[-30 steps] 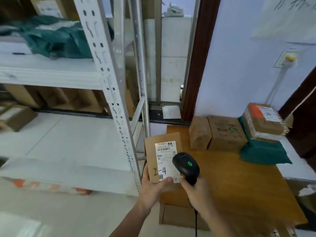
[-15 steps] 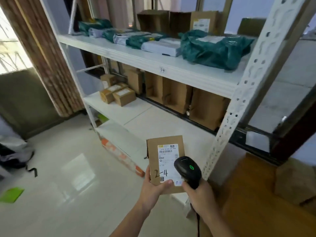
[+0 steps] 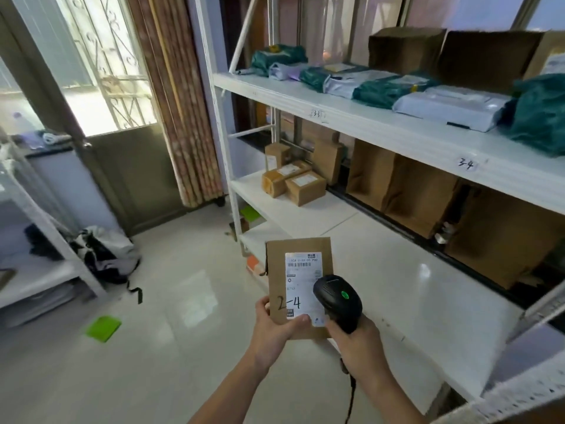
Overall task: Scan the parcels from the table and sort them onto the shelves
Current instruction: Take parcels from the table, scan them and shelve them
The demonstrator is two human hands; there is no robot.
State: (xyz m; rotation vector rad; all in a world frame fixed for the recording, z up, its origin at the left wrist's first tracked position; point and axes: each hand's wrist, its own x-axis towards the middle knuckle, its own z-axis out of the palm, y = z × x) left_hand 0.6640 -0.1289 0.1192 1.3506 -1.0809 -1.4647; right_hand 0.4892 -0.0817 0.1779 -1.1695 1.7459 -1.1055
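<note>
Now holding flat parcel [image 3: 298,280] marked 2-4 at lower centre, left hand [image 3: 275,324] pinching bottom edge, right hand [image 3: 356,338] wrapped around scanner [image 3: 336,296]. Risk: slipping from thin grip, or misplacing onto shelf [image 3: 428,139] marked 3-4.

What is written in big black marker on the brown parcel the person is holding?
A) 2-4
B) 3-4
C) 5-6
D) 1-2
A: the flat brown parcel in the left hand has "2-4" handwritten across the lower part of its front, partly over its white shipping label, right beside the black barcode scanner that the right hand grips.
</note>
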